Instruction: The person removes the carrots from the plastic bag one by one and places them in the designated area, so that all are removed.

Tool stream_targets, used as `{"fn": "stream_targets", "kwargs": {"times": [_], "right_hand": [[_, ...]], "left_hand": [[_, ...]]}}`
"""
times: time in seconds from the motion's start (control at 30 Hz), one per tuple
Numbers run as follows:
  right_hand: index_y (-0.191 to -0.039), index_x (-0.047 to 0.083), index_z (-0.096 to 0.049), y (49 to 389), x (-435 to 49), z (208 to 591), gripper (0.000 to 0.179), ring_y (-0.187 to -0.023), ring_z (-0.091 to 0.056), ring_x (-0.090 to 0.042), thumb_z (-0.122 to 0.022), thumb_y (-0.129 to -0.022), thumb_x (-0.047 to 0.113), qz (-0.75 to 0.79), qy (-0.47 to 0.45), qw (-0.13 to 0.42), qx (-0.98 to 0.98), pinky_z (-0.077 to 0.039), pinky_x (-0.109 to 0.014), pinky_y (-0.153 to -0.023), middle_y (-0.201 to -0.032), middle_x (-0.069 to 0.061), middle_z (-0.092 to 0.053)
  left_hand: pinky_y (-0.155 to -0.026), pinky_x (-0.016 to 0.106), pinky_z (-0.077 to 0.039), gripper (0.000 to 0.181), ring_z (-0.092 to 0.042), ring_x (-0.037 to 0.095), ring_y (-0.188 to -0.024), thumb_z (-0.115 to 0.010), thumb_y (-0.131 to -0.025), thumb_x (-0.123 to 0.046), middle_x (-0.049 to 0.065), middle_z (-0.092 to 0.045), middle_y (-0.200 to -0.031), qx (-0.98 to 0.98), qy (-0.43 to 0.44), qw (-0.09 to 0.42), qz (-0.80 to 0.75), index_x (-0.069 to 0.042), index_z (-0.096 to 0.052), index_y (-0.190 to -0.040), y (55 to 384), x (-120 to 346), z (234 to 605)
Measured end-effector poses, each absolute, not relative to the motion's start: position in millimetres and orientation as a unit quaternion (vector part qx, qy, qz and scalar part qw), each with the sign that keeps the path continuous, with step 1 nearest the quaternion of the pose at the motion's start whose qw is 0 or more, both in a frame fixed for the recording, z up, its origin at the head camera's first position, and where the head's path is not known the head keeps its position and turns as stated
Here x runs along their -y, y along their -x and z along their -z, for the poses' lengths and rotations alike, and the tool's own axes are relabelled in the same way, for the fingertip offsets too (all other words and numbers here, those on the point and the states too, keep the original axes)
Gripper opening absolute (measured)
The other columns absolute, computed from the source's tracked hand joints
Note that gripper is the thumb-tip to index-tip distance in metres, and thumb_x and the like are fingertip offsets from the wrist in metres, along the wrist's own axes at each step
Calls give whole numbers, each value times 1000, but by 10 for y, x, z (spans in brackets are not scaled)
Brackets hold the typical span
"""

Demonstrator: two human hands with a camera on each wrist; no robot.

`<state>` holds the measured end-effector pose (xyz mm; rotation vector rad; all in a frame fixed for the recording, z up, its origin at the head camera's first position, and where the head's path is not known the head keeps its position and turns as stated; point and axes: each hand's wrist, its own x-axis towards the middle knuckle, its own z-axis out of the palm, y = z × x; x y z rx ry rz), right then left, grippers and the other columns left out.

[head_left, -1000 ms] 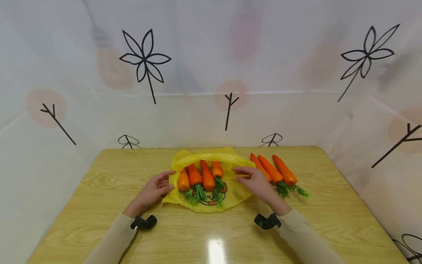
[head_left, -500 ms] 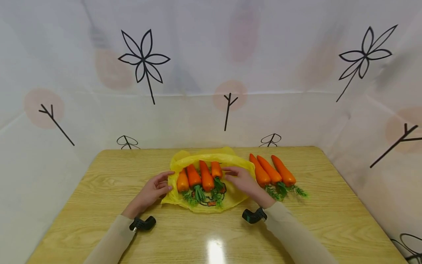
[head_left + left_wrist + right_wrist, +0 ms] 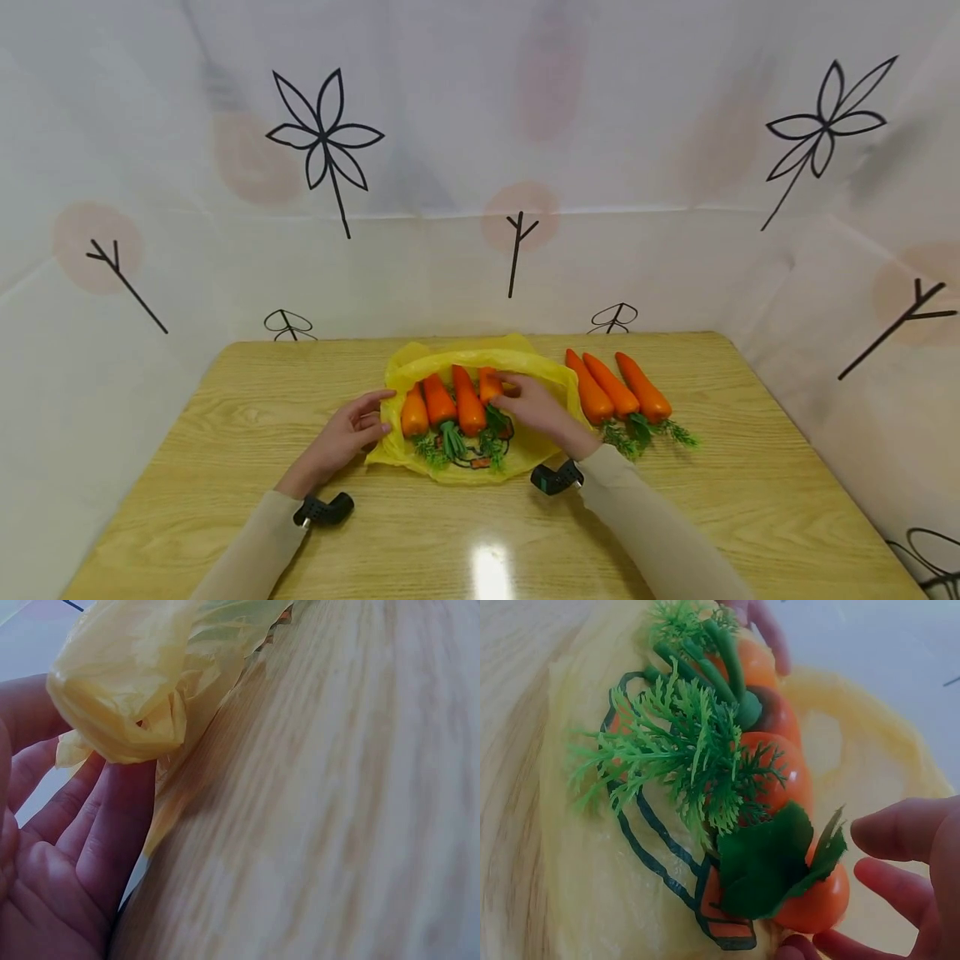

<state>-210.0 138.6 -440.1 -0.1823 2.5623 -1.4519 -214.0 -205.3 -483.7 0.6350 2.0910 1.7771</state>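
A yellow plastic bag (image 3: 540, 446) lies mouth-up towards the person, with several orange carrots in it side by side, green tops facing the near edge. The rightmost carrot (image 3: 487, 392) has dark green leaves (image 3: 765, 862). My right hand (image 3: 534, 408) is at that carrot, index finger over it and thumb beside it. From the right wrist, gaps show between some fingers (image 3: 900, 832) and the carrot. My left hand (image 3: 347, 437) rests at the bag's left edge, fingers touching the folded plastic (image 3: 124, 697), thumb and index finger apart.
Right of the bag, three more carrots (image 3: 611, 387) with leafy tops (image 3: 637, 429) lie on the wooden table (image 3: 420, 533). A printed cloth (image 3: 420, 275) stands behind the table and along both sides. Each wrist wears a black camera (image 3: 557, 478).
My right hand has moved left, from the bag's right edge to the rightmost carrot inside. The left hand stays at the bag's left edge, and the carrots look unmoved.
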Motion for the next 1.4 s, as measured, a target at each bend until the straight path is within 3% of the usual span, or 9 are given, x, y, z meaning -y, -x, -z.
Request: {"fn": "stream_targets", "kwargs": {"times": [0.1, 0.23, 0.67, 1.07, 1.4], "right_hand": [[-143, 12, -56, 2098, -1385, 4410, 49, -129, -50, -36, -67, -97, 24, 479, 71, 103, -869, -44, -50, -99, -146, -14, -50], [-140, 14, -59, 2082, -1394, 4423, 45, -130, -49, -35, -66, -97, 24, 470, 87, 102, -872, -41, -52, -102, -147, -12, -49], [-117, 16, -73, 1976, -1394, 4475, 27, -109, -58, -28, -74, -90, 16, 450, 108, 60, -885, -48, -44, -86, -131, -11, -59], [-116, 16, -74, 1883, -1375, 4489, 34, -105, -56, -29, -82, -83, 14, 448, 104, 40, -887, -48, -48, -86, -123, -11, -59], [-112, 15, -74, 1859, -1398, 4524, 30, -103, -56, -30, -79, -83, 7, 463, 95, 31, -881, -48, -45, -82, -118, -11, -58]], "left_hand": [[-56, 26, -37, 55, -39, 12, -58, -61, -101, -14, 4, -42, -70, -733, -225, 161, -621, -8, -39, -151, 2141, 2058, 4853], [-55, 27, -37, 55, -39, 13, -57, -61, -101, -14, 4, -42, -69, -731, -230, 162, -622, -8, -39, -151, 2145, 2059, 4865], [-55, 27, -38, 55, -39, 13, -58, -61, -101, -14, 5, -43, -69, -729, -229, 161, -624, -8, -39, -152, 2141, 2063, 4870], [-54, 27, -36, 56, -38, 11, -57, -61, -101, -13, 3, -43, -69, -726, -231, 160, -628, -6, -38, -151, 2136, 2062, 4853], [-54, 27, -36, 57, -37, 12, -57, -61, -101, -14, 4, -40, -69, -727, -234, 158, -626, -6, -38, -152, 2137, 2051, 4845]]}}
